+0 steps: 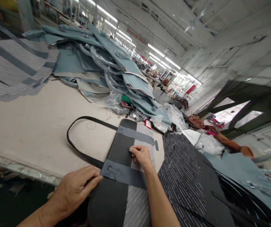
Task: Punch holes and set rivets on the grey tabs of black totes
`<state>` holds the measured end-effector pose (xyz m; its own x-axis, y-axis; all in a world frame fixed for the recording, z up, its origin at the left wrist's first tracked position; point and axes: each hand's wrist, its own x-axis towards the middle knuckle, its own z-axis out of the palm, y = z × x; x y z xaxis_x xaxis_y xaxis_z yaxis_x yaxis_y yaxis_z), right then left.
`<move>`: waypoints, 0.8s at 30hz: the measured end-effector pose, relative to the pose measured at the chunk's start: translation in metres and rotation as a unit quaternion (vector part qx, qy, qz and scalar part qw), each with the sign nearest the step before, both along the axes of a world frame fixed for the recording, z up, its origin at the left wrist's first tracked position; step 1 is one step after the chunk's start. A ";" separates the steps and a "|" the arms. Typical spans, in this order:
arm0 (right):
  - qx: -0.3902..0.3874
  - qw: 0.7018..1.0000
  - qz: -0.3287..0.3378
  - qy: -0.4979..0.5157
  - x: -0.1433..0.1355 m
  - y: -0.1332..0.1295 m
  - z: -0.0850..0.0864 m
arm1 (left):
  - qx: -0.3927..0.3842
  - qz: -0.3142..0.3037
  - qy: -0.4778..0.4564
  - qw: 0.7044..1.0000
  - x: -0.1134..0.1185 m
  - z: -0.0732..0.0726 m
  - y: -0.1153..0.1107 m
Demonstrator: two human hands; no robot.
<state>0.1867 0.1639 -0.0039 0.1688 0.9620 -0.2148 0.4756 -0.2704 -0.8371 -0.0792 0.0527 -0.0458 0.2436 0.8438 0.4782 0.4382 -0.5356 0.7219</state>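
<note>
A dark grey bag panel (118, 148) with a striped grey lining lies on the table in front of me. Two blue-grey strips cross it, and a black strap (78, 151) loops out to its left. At the panel's left edge, beside the nearer strip (126, 177), my left hand (78, 186) has thumb and fingers pressed together; what is between them is hidden. My right hand (140, 155) is pinched over the panel between the two strips, with something small and pale at the fingertips.
Blue bag pieces (78, 60) are heaped at the back. Striped grey pieces (9, 66) lie at the far left. Dark striped fabric (183, 170) is on the right. A small red-framed object (147, 124) sits behind the panel, near plastic bags (175, 116).
</note>
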 end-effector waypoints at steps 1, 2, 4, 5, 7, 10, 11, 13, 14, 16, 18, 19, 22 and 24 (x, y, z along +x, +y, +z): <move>-0.007 1.000 0.003 -0.012 -0.002 0.002 -0.001 | 0.008 0.003 0.003 1.000 0.001 0.000 0.000; -0.014 1.000 0.006 -0.026 -0.003 0.003 -0.002 | 0.015 0.005 0.005 1.000 0.002 0.000 -0.001; -0.024 0.998 0.013 -0.053 -0.005 0.006 -0.003 | 0.019 0.001 0.011 1.000 0.002 0.000 -0.001; -0.029 0.997 0.017 -0.066 -0.006 0.007 -0.003 | 0.016 -0.003 0.014 1.000 0.002 0.000 -0.001; -0.039 0.995 0.023 -0.090 -0.004 0.010 -0.001 | 0.013 -0.004 0.019 1.000 0.001 0.000 -0.001; -0.047 0.990 0.024 -0.131 0.008 0.013 0.005 | 0.017 0.006 0.018 1.000 0.001 0.000 -0.001; -0.047 0.988 0.023 -0.144 0.012 0.014 0.009 | 0.019 0.010 0.015 1.000 0.002 0.000 -0.001; -0.043 0.985 0.023 -0.165 0.020 0.013 0.016 | 0.017 0.015 0.007 1.000 0.002 0.001 -0.001; -0.033 0.984 0.025 -0.173 0.020 0.011 0.020 | 0.011 0.013 0.000 1.000 0.002 0.002 -0.001; 0.010 0.982 0.034 -0.187 0.011 0.002 0.027 | -0.013 0.003 -0.013 1.000 0.001 0.004 -0.002; 0.072 0.976 0.065 -0.194 -0.014 -0.013 0.031 | -0.056 -0.015 -0.032 0.998 -0.001 0.007 -0.002; 0.101 0.972 0.088 -0.192 -0.031 -0.022 0.031 | -0.081 -0.024 -0.044 0.995 -0.003 0.007 -0.002; 0.170 0.942 0.186 -0.220 -0.087 -0.049 0.027 | -0.151 -0.039 -0.087 0.984 -0.010 0.003 -0.001; 0.192 0.895 0.250 -0.315 -0.118 -0.058 0.023 | -0.182 -0.044 -0.109 0.976 -0.015 -0.006 0.001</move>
